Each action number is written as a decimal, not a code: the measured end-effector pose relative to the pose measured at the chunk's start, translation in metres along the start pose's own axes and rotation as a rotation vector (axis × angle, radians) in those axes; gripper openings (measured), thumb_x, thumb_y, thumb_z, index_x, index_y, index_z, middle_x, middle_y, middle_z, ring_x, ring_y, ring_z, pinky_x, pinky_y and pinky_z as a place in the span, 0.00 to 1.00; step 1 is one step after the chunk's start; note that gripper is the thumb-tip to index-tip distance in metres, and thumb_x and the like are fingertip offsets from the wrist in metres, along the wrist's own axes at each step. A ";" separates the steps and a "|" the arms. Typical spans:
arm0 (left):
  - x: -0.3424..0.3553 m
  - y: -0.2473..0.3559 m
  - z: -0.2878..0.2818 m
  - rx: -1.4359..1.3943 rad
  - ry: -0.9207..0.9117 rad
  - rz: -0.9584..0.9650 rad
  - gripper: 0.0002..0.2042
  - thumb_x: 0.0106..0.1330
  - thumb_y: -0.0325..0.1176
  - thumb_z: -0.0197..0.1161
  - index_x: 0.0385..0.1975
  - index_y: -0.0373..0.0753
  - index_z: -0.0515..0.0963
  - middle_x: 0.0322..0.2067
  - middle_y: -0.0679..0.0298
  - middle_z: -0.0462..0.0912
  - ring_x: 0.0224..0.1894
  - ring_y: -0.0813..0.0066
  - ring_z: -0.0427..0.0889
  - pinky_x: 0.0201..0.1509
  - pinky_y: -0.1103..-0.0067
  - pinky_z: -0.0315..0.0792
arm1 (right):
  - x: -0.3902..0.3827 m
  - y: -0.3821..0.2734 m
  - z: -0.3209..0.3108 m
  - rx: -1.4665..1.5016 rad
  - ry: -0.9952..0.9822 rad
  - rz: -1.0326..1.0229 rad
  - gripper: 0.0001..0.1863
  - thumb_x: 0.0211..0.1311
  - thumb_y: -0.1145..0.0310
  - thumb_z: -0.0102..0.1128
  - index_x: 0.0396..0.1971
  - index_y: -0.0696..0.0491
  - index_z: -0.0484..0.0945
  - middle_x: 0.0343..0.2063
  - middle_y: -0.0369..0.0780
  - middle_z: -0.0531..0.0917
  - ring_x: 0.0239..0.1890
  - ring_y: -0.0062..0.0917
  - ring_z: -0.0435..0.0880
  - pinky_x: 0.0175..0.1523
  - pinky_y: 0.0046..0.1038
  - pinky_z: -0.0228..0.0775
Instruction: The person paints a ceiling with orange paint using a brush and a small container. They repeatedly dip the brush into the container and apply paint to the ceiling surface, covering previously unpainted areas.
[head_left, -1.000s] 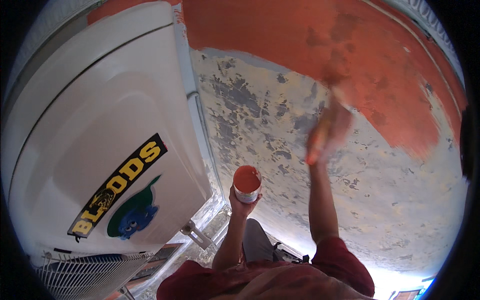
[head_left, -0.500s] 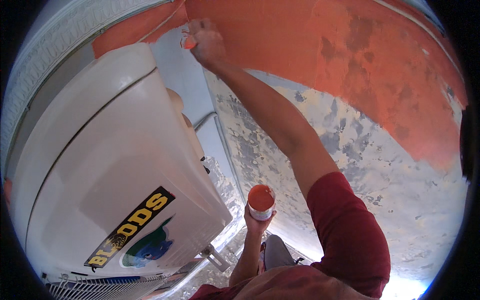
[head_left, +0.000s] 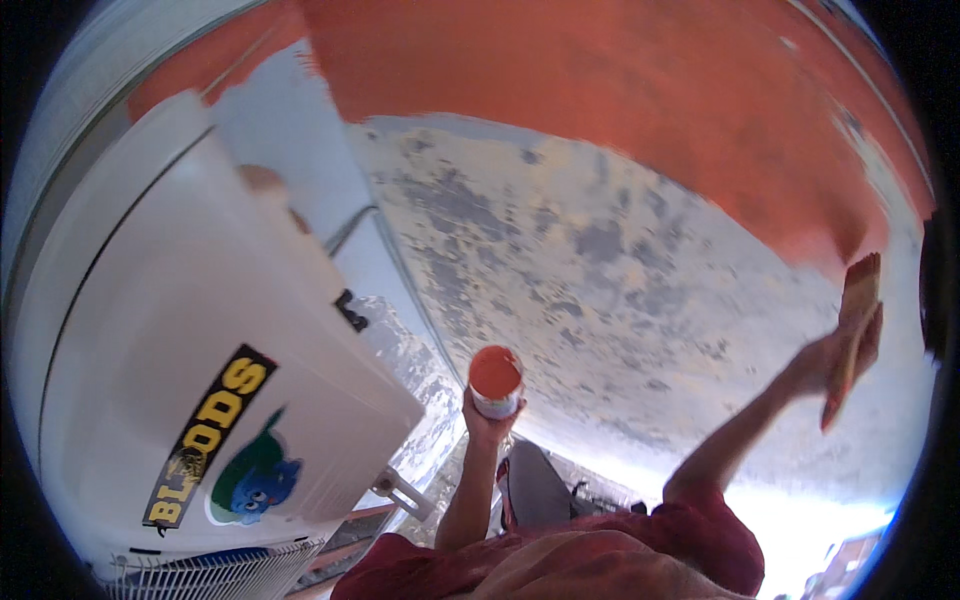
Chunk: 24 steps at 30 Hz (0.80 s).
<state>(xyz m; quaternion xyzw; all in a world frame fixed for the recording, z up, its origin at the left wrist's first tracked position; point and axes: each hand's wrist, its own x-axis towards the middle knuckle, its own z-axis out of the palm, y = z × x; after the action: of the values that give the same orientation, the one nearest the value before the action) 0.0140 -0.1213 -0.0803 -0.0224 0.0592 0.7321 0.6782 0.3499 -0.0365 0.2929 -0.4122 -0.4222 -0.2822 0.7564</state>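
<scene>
Low in the middle, my left hand [head_left: 487,428] is wrapped round a small white can of orange paint [head_left: 496,404], its open top facing up. At the far right, my right hand [head_left: 838,358] grips a paintbrush [head_left: 861,285] by its handle. The bristles point up, close to the lower edge of the orange-painted area [head_left: 580,70] on the wall; I cannot tell whether they touch it. Beneath the orange, the patchy grey and cream wall [head_left: 610,270] shows. The brush's handle end, reddish with paint, sticks out below my hand.
A large white appliance [head_left: 170,300] with stickers fills the left side. A wire rack [head_left: 215,572] shows at its bottom edge. Behind it lie a pale blue wall strip [head_left: 290,130] and a cable [head_left: 350,228]. A dark object [head_left: 932,285] sits at the right rim.
My right hand has swung with the brush from the upper left corner down to the far right. The can stays in my left hand. The whole view has shifted.
</scene>
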 end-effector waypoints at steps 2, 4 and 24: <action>-0.006 -0.009 0.016 -0.047 0.011 -0.030 0.32 0.64 0.60 0.48 0.63 0.45 0.67 0.54 0.55 0.74 0.51 0.50 0.76 0.43 0.58 0.75 | -0.001 0.016 0.011 -0.060 0.034 -0.066 0.25 0.74 0.57 0.43 0.48 0.65 0.78 0.49 0.48 0.80 0.53 0.37 0.78 0.59 0.35 0.69; -0.012 -0.018 0.033 0.039 0.050 -0.001 0.32 0.62 0.60 0.53 0.60 0.46 0.68 0.50 0.60 0.76 0.49 0.51 0.75 0.40 0.63 0.76 | -0.023 0.016 0.036 -0.217 0.014 -0.179 0.28 0.74 0.51 0.43 0.48 0.65 0.78 0.44 0.47 0.82 0.50 0.33 0.78 0.54 0.34 0.69; -0.008 -0.125 0.081 0.062 0.050 -0.249 0.32 0.62 0.60 0.55 0.61 0.46 0.68 0.53 0.60 0.74 0.53 0.53 0.74 0.42 0.64 0.73 | 0.060 0.108 -0.115 -0.025 0.033 0.164 0.15 0.71 0.71 0.52 0.54 0.61 0.76 0.52 0.44 0.80 0.54 0.31 0.78 0.59 0.31 0.70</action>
<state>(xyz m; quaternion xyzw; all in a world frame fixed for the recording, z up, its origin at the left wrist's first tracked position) 0.1432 -0.1108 -0.0059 -0.0268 0.0957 0.6394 0.7624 0.5092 -0.0859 0.2691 -0.4501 -0.3710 -0.2312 0.7787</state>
